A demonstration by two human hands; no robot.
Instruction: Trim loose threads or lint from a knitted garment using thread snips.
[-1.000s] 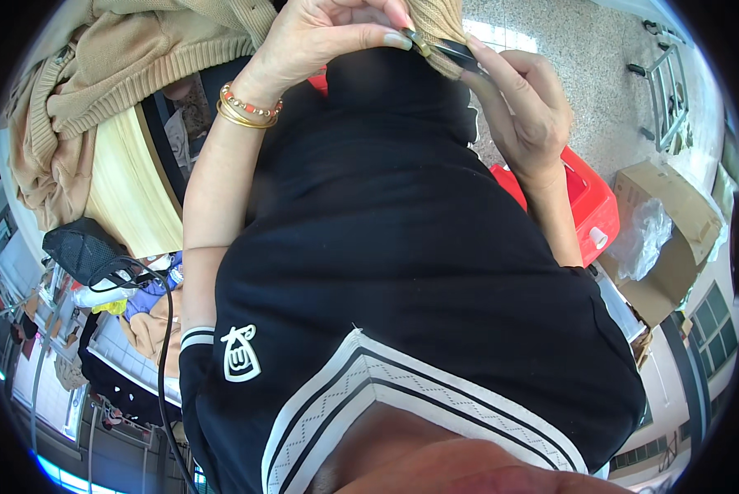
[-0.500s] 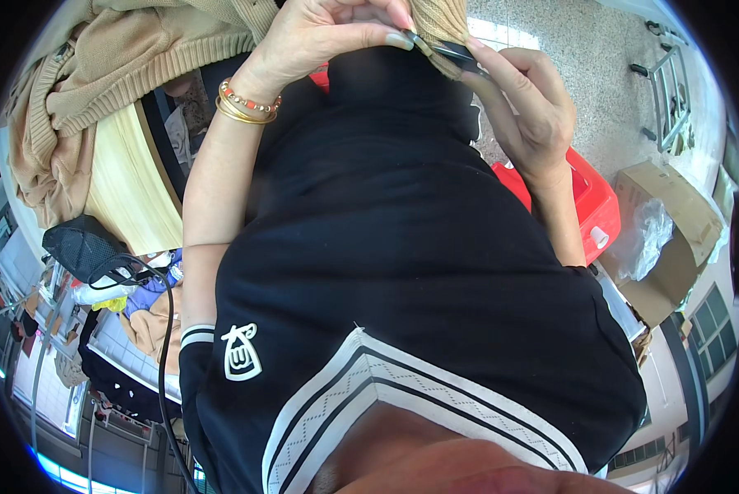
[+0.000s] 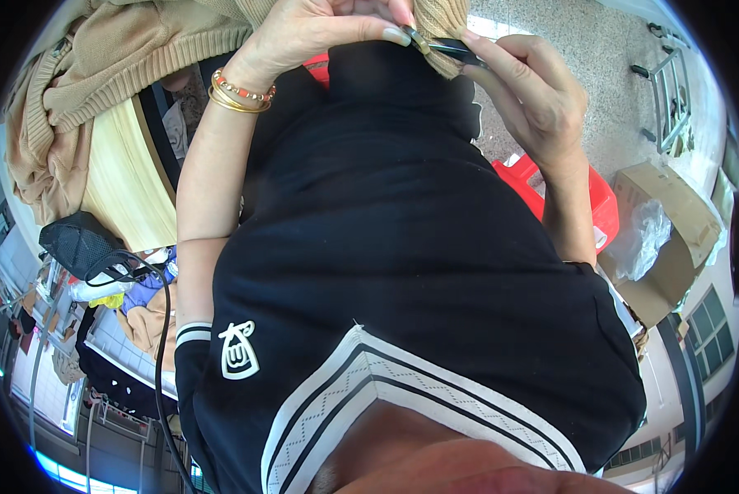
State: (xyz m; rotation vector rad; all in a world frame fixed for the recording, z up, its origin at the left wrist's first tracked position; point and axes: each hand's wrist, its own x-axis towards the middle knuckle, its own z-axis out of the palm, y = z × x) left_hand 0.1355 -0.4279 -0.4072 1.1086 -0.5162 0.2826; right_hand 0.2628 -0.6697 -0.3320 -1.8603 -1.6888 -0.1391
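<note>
At the top of the view, a beige ribbed knit piece (image 3: 443,33) is held between my hands. My left hand (image 3: 345,25) is closed in a pinch at its edge, thumb stretched along it. Wrapped round the other side, my right hand (image 3: 530,86) grips a slim dark tool (image 3: 457,51) between thumb and fingers. The tool lies across the knit edge, pointing toward my left thumb, and a small metal tip shows by that thumb. The tool's exact kind cannot be made out. My left fingertips are partly cut off by the picture's top edge.
A large beige knitted garment (image 3: 97,90) drapes over a pale wooden board (image 3: 126,177) at left. Below it sit a black mesh object (image 3: 81,245) and a dark cable (image 3: 165,346). To the right are a red plastic stool (image 3: 596,210), an open cardboard box (image 3: 674,247) and a metal wheeled frame (image 3: 670,103).
My right hand has shifted slightly to the right, and the dark tool now lies flatter across the knit edge. My left hand has moved a little left and up, still pinching.
</note>
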